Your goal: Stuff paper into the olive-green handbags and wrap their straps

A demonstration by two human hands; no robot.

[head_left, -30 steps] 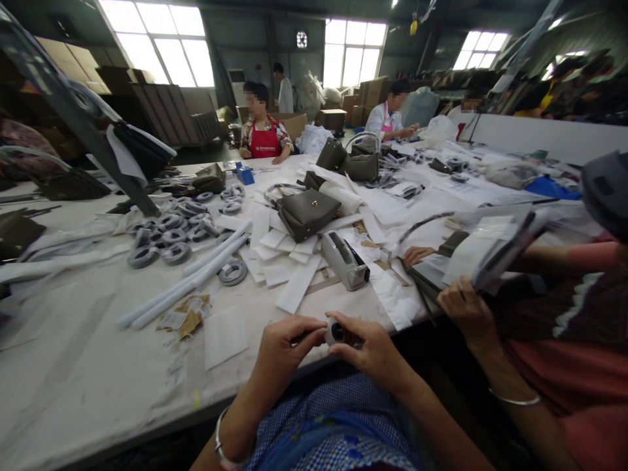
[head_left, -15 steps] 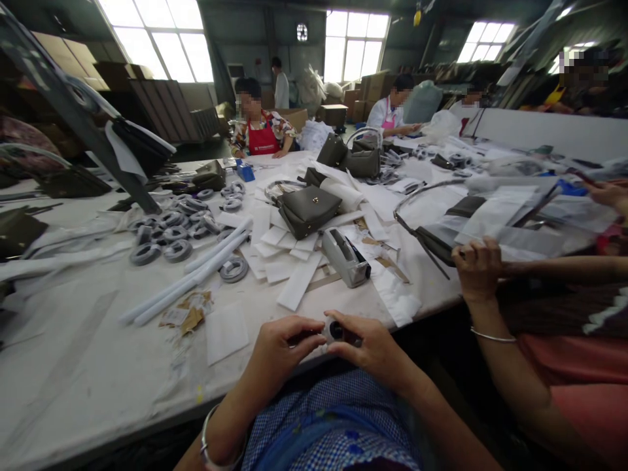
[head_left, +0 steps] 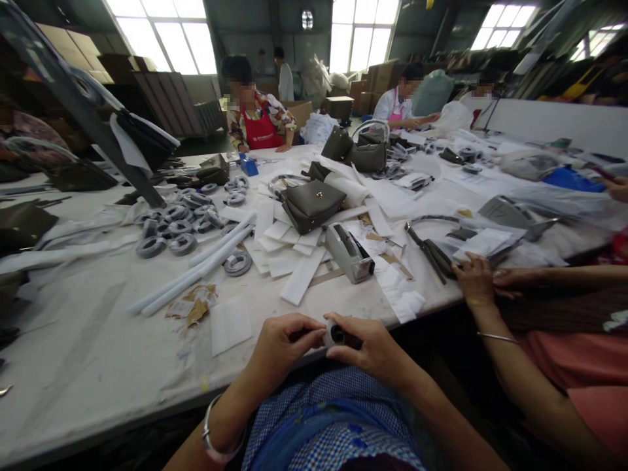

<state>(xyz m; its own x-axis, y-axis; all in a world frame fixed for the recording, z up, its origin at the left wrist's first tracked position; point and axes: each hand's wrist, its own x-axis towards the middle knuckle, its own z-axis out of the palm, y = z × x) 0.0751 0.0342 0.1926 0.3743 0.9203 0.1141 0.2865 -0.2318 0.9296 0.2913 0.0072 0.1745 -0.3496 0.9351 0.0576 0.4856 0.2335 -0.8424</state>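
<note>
A small roll of tape (head_left: pixel 335 333), pale with a dark core, is held over the table's front edge, just above my lap. My right hand (head_left: pixel 375 350) grips it from the right, with thumb and fingers curved around its rim. From the other side my left hand (head_left: pixel 282 347) pinches at the roll's left edge with thumb and forefinger; any loose tape end there is too small to make out. Beyond my hands stands a grey tape dispenser (head_left: pixel 346 252). Behind it an olive handbag (head_left: pixel 311 206) lies on a pile of white padding strips (head_left: pixel 299 278).
Grey coiled rings (head_left: pixel 182 243) and two white tubes (head_left: pixel 196 278) lie left of the padding. A slanted metal post (head_left: pixel 118 147) rises at left. At my right, a co-worker's hand (head_left: pixel 475 278) is on a handbag with white sheets. More people sit across the table.
My left thumb and forefinger have drawn closer together at the roll's edge. The co-worker's bag and sheets at right have shifted, and the camera view has moved slightly.
</note>
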